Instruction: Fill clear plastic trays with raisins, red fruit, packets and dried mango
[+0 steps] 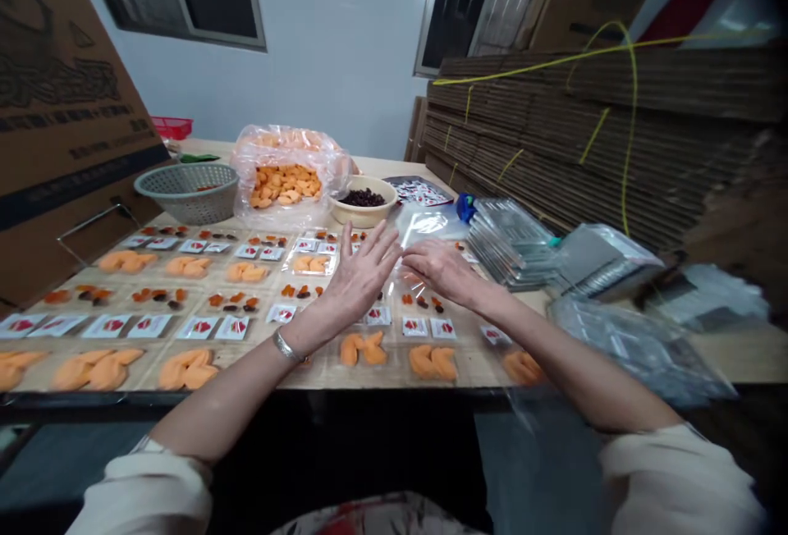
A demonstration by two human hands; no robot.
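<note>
My left hand is stretched out with its fingers spread, low over the middle rows of small clear plastic packs. Beside it, to the right, my right hand has its fingers bent and pressed together above clear plastic; whatever is between them is hidden. Around both hands lie flat packs, each with orange curved pieces, white sachets with a red print and small orange and dark dried bits. One pack just left of my left hand shows a shiny clear film.
Behind the rows stand a grey-green basket, a plastic bag of orange pieces, a cream bowl of dark dried fruit and a pile of sachets. Stacked clear trays and plastic bags lie right. Flattened cartons rise behind.
</note>
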